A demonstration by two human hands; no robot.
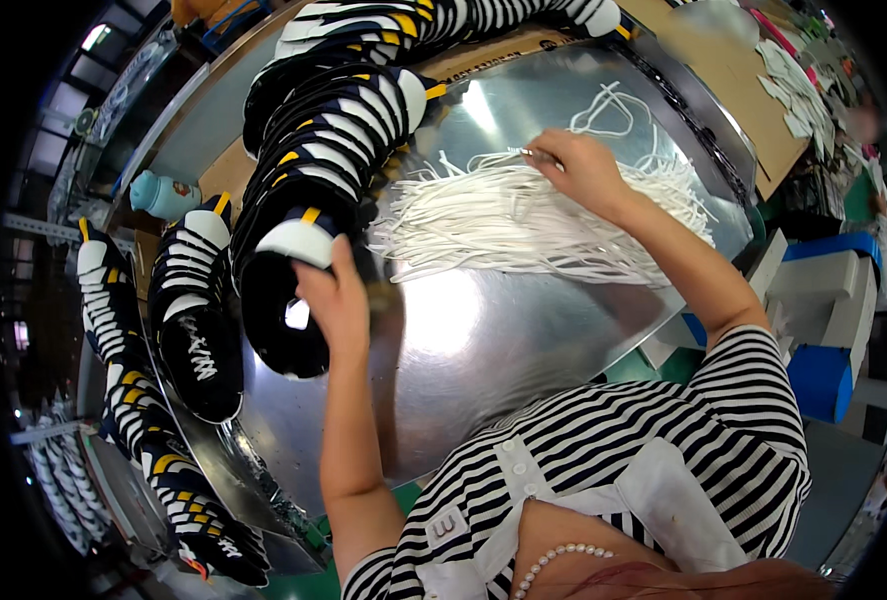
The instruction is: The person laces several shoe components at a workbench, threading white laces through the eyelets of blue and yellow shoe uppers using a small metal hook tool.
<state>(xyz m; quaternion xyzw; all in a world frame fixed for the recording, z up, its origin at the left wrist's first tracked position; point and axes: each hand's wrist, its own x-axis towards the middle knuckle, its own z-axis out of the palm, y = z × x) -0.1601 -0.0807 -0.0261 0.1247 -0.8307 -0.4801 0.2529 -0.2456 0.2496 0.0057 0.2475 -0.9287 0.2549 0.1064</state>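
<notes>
Admittedly, a good deal escapes me from where I stand: the worker's left hand (pixel 335 300) is blurred, and its fingertips partly vanish against a black shoe upper with a white panel and yellow pull tab (pixel 263 310). That hand is half-curled, touching the upper just beside the panel; how firmly it grips, I cannot tell. Overlap defeats any count of the nested row of black-and-white uppers (pixel 328 150) behind it, cut off at the top edge. Two more rows, one inner (pixel 188 265) and one outer (pixel 113 330), lie to the left, near one pale-blue bottle (pixel 168 197). Uncountable too is the heap of thin white cord laces (pixel 513 225) on the shiny metal tabletop (pixel 523 345). It lies below and around the right hand (pixel 578 175), whose thumb and forefinger are pinched together on a white lace end (pixel 518 152) at the heap's far edge.
</notes>
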